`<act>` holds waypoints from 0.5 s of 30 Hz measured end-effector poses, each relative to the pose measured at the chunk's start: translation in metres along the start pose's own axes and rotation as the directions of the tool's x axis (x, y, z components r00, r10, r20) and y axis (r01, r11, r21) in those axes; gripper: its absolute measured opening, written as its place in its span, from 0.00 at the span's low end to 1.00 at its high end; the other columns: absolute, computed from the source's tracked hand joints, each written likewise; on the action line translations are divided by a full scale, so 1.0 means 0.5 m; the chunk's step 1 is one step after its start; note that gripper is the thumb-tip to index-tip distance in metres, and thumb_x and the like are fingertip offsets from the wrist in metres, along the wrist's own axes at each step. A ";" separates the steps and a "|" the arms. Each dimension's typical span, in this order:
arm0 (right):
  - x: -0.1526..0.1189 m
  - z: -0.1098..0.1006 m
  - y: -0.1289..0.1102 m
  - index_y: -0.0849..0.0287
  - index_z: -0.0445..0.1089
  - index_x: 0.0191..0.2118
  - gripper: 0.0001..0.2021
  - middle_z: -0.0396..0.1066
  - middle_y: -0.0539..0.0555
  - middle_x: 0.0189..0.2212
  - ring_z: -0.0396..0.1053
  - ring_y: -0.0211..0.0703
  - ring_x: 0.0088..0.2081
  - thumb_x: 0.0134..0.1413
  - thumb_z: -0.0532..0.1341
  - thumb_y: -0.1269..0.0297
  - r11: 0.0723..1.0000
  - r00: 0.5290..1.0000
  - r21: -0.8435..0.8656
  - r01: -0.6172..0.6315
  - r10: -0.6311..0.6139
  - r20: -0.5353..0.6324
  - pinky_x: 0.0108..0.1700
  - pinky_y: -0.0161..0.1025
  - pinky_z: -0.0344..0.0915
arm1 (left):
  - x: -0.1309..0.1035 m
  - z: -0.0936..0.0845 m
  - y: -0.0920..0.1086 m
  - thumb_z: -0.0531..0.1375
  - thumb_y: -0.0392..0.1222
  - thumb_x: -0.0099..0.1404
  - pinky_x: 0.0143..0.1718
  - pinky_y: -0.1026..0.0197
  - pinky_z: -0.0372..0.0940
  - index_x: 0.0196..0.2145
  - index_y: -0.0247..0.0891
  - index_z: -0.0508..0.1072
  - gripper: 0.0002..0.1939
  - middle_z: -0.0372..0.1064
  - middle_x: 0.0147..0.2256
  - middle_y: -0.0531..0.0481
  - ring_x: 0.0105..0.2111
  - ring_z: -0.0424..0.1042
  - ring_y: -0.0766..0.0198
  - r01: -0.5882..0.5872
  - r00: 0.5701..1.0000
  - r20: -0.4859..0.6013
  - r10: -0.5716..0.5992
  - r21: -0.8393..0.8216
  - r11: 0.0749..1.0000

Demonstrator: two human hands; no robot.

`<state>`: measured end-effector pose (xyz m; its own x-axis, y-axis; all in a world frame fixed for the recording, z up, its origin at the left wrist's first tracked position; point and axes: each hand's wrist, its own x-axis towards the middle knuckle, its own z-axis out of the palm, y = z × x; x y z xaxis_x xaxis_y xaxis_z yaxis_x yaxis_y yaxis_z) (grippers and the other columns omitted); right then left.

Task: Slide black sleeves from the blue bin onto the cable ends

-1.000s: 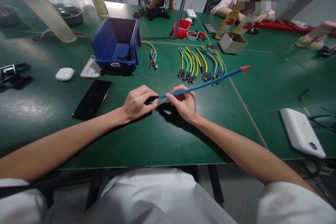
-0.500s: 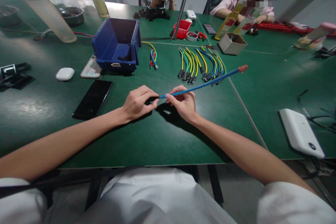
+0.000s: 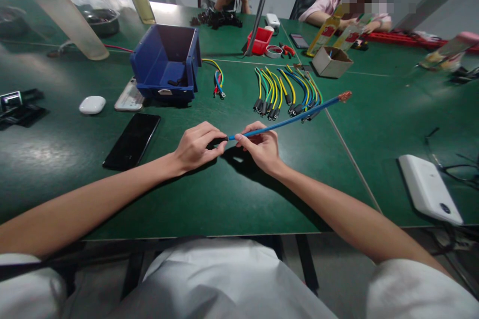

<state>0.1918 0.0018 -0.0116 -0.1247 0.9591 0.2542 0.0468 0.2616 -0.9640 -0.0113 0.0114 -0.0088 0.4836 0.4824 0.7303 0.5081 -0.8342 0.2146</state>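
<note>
A blue cable [image 3: 299, 117] slants up to the right above the green table, bare copper strands fanning out at its far end. My right hand [image 3: 264, 147] is closed around the cable close to its near end. Thumb and forefinger of my left hand [image 3: 198, 145] pinch a small black piece [image 3: 225, 138], seemingly a sleeve, right at the cable's near tip; the fingers hide most of it. Beyond my right hand lie several short yellow, green and blue cables [image 3: 277, 90] with black-sleeved ends.
A blue bin [image 3: 164, 90] with small black pieces stands behind my left hand, a bundle of coloured wires [image 3: 219, 82] beside it. A black phone [image 3: 132, 142] lies to the left, a white power bank [image 3: 430, 189] to the right. Two people sit across the table.
The cable's copper end has shifted very slightly. Both hands keep nearly the same place and grip.
</note>
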 end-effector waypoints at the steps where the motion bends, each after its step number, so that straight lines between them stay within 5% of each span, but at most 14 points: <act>1: 0.000 0.000 0.000 0.57 0.68 0.31 0.15 0.72 0.48 0.22 0.73 0.38 0.24 0.47 0.69 0.52 1.000 1.000 0.006 0.004 -0.004 0.001 0.25 0.33 0.69 | 0.000 0.000 0.000 0.62 0.35 0.60 0.36 0.61 0.69 0.38 0.34 0.74 0.07 0.74 0.32 0.47 0.33 0.72 0.64 0.001 1.000 -0.001 -0.001 0.002 1.000; 15: 0.000 0.000 0.001 0.57 0.68 0.31 0.15 0.73 0.48 0.22 0.73 0.39 0.24 0.47 0.70 0.52 1.000 1.000 -0.006 -0.013 0.013 0.006 0.25 0.33 0.68 | 0.000 -0.002 0.003 0.61 0.35 0.61 0.36 0.61 0.69 0.39 0.35 0.74 0.07 0.74 0.33 0.47 0.33 0.72 0.63 -0.002 1.000 0.008 0.002 -0.014 1.000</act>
<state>0.1917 0.0017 -0.0120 -0.1303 0.9618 0.2408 0.0539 0.2494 -0.9669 -0.0112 0.0099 -0.0077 0.4906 0.4829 0.7254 0.4973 -0.8387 0.2219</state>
